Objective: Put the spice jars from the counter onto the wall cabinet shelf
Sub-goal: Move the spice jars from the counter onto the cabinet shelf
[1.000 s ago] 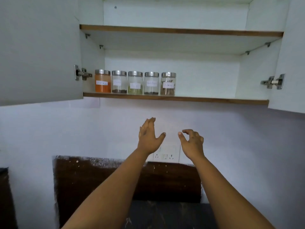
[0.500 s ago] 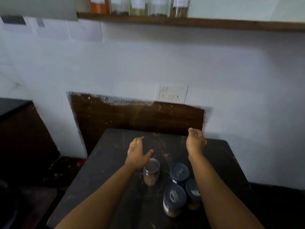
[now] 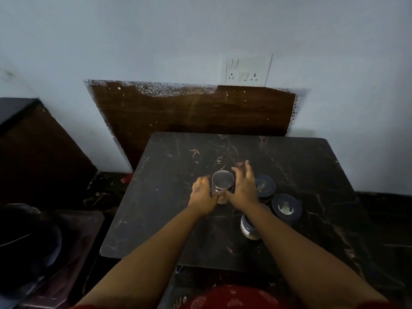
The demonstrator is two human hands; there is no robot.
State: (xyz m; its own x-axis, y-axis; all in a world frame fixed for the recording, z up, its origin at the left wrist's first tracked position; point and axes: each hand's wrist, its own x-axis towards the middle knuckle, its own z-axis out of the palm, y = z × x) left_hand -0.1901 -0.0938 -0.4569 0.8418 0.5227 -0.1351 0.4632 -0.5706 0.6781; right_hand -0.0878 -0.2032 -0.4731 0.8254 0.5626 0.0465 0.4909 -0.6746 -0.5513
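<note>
- Both hands are closing in on one jar (image 3: 222,186), the glass one with the shiny metal lid, standing upright on the dark marble counter (image 3: 301,166).
- The left hand (image 3: 203,197) is wrapping the jar's left side, fingers curled round the glass just under the lid (the fingertips are hidden behind the jar).
- The right hand (image 3: 242,189) is pressing against the jar's right side with its thumb on the near face; its fingers are reaching forward past the lid, mostly straight, so it is touching rather than clasping.
- The jar is sitting near the middle of the counter, and something brownish is showing through the glass at its base.
- Three more jars with dark lids are standing just to the right: one (image 3: 264,185) is right behind the right hand, a second (image 3: 286,208) is nearer the viewer and touching or almost touching it, and a third (image 3: 248,227) is peeking out from under the right forearm (only its left side is showing).
- A brown wooden panel (image 3: 189,110) is leaning against the pale wall behind the counter.
- A white switch and socket plate (image 3: 246,69) is hanging on the wall above the panel's right end.
- A dark cabinet (image 3: 33,141) is standing off to the left, well apart from the jars.
- Red clothing (image 3: 225,297) is showing at the bottom edge.
</note>
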